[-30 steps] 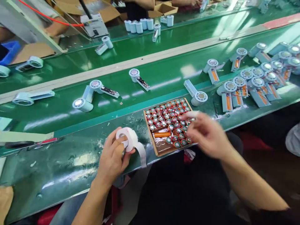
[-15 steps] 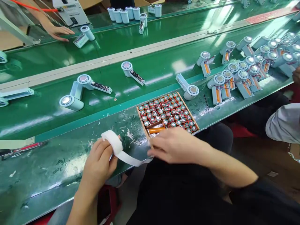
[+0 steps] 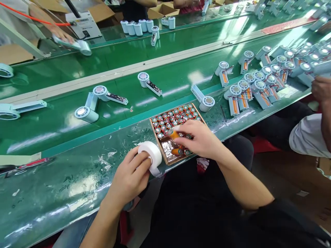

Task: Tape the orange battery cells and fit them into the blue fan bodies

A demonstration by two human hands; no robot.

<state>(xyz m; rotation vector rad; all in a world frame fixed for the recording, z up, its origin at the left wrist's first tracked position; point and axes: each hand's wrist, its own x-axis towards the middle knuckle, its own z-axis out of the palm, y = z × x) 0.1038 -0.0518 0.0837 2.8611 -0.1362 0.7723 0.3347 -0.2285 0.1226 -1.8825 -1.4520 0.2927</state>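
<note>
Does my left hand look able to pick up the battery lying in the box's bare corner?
Probably not: your left hand is near the box but holds the tape roll, though the battery looks open from its left.

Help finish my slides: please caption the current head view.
Left hand holds a white tape roll; right hand grips an orange battery cell over a cardboard box of wired cells.

Black top [image 3: 186, 210], dark sleeve [image 3: 283, 220], bare forearms [image 3: 239, 174]
</note>
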